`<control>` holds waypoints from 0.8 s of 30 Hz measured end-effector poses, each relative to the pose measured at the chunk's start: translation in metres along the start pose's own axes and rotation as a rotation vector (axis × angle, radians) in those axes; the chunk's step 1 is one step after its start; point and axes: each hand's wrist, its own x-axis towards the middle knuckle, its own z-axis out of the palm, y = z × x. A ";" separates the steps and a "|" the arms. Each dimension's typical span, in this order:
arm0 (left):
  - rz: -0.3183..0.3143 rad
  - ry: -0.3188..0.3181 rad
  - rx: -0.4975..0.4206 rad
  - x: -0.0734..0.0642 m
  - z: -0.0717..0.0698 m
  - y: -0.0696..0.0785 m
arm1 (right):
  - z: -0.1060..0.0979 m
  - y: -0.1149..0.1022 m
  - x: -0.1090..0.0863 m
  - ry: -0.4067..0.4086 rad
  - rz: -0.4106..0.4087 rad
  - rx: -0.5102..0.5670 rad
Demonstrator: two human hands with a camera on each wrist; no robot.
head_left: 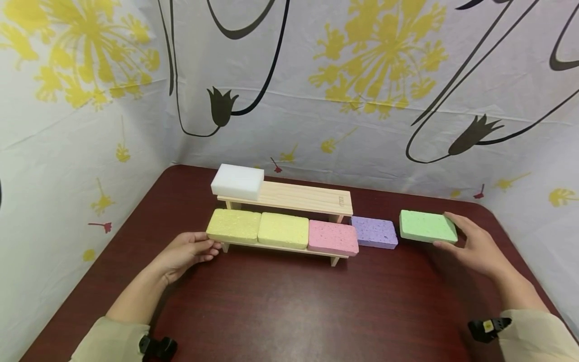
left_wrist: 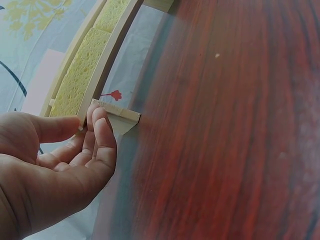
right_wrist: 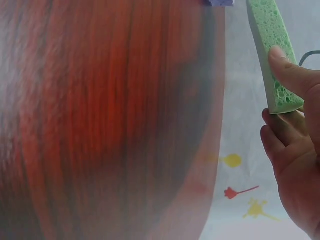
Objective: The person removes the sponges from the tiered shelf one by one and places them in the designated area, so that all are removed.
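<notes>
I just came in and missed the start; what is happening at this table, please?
A person's right hand grips a green rectangular sponge; the left hand holds the left end of a pale wooden front shelf. Two yellow rectangular sponges and a pink one lie on it; a white rectangular block sits on the wooden shelf behind. A purple rectangular sponge is right of the shelves.
</notes>
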 end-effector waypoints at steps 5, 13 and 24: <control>-0.004 0.004 0.004 0.000 0.000 0.000 | 0.002 0.006 -0.005 -0.082 0.058 0.025; -0.008 0.013 0.002 0.002 -0.001 -0.001 | 0.011 0.014 -0.011 -0.169 0.077 0.054; -0.011 0.011 -0.009 0.001 0.000 -0.001 | 0.014 0.021 -0.010 -0.246 0.100 0.054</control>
